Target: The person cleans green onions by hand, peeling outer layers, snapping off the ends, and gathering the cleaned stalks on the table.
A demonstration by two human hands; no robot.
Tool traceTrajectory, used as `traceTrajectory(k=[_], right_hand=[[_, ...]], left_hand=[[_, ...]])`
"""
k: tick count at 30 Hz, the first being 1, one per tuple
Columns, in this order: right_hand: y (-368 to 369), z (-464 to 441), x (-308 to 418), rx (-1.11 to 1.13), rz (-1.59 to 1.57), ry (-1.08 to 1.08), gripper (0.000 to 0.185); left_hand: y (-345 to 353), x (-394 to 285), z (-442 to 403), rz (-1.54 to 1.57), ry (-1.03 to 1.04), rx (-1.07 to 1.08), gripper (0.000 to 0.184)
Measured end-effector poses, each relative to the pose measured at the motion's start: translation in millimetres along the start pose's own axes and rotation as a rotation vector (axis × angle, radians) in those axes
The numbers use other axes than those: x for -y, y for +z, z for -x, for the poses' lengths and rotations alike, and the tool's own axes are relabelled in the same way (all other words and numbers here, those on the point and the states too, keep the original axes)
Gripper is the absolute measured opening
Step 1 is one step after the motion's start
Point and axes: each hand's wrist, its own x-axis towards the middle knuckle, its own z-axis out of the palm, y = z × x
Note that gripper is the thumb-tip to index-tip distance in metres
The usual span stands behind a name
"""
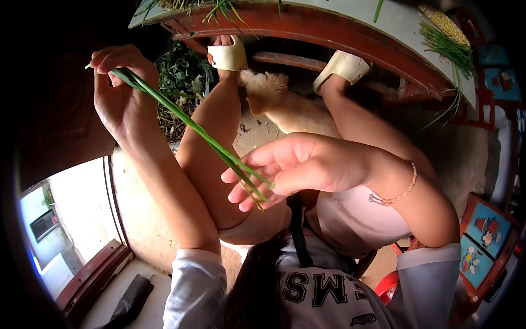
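A few long green chive leaves (189,122) slant across the view. My left hand (129,88) pinches them near their upper-left ends between thumb and fingertips. Their lower tips reach my right hand (318,162) and lie across its fingers. Those fingers are stretched out and somewhat spread, with the thumb close to the leaf tips; whether the thumb presses on a leaf I cannot tell. A braided bracelet (404,192) circles the right wrist.
A light tabletop with a red frame (350,33) runs along the top, bearing a chive bundle (446,49) and a corn cob (445,24). A pale-furred animal (290,104) lies between my feet. Leafy greens (183,77) are heaped on the floor. Painted chair panels (485,236) stand at right.
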Motion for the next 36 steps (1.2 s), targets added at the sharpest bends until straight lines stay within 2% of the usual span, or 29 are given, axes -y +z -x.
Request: traceTrajectory(k=[8, 11, 13, 16, 18, 29, 36], right_hand=[[1.6, -2.1, -5.8, -0.011, 0.104, -0.049, 0.038], [0.3, -3.8, -10.7, -0.014, 0.144, -0.046, 0.029], [2.6, -2.5, -6.9, -0.057, 0.313, -0.028, 0.020], [5.7, -2.3, -5.9, -0.115, 0.285, -0.001, 0.017], [6.4, -3.6, -5.9, -0.128, 0.259, -0.009, 0.015], [7.0, -5.8, -9.3, -0.280, 0.319, 0.037, 0.011], [3.0, -8.2, -16.4, -0.306, 0.329, -0.136, 0.014]], left_hand=[[0.7, 0.4, -1.0, 0.021, -0.013, -0.022, 0.009], [0.7, -0.5, -1.4, 0.032, -0.026, -0.027, 0.009], [0.6, -0.9, -1.2, 0.037, -0.028, -0.028, 0.009], [1.4, -1.5, 0.0, 0.030, -0.054, -0.027, 0.010], [2.2, -3.9, 0.6, 0.061, -0.105, -0.043, 0.004], [-0.2, -4.0, -0.6, -0.015, -0.044, 0.003, 0.009], [-0.9, 0.1, 0.9, -0.022, -0.045, 0.026, 0.009]])
